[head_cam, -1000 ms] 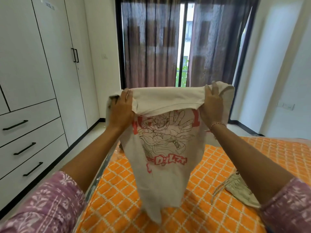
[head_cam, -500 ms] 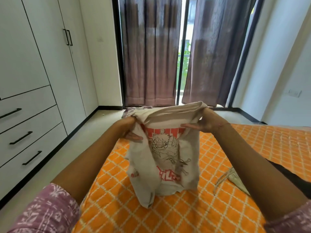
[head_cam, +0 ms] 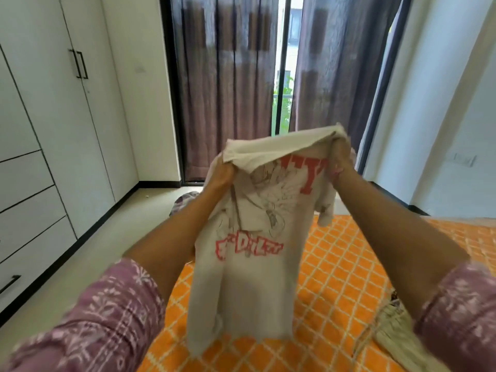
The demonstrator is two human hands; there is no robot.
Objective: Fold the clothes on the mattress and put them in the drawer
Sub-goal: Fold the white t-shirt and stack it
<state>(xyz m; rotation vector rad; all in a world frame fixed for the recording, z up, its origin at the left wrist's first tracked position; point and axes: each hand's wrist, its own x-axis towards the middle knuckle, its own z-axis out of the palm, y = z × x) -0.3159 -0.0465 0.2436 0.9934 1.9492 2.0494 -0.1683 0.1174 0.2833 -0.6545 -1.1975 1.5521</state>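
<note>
A cream T-shirt [head_cam: 257, 277] with a red and grey cartoon print hangs in the air over the orange patterned mattress [head_cam: 335, 277]. My left hand [head_cam: 221, 175] grips its upper left part and my right hand [head_cam: 339, 157] grips its upper right part, at about chest height. The top of the shirt is bunched and folded over between the hands. Its lower hem dangles just above the mattress. A light, striped garment [head_cam: 397, 334] lies on the mattress at the lower right, partly behind my right arm.
White wardrobe doors and a stack of shut drawers [head_cam: 24, 210] with black handles stand along the left wall. Bare floor [head_cam: 88, 259] runs between them and the mattress. Dark curtains [head_cam: 228, 84] cover the window ahead. A purple cloth [head_cam: 185, 202] lies by the mattress's far corner.
Both hands have lifted the T-shirt back up from just above the mattress, and the shirt now hangs longer and straighter. The view has swung to the right and tilted.
</note>
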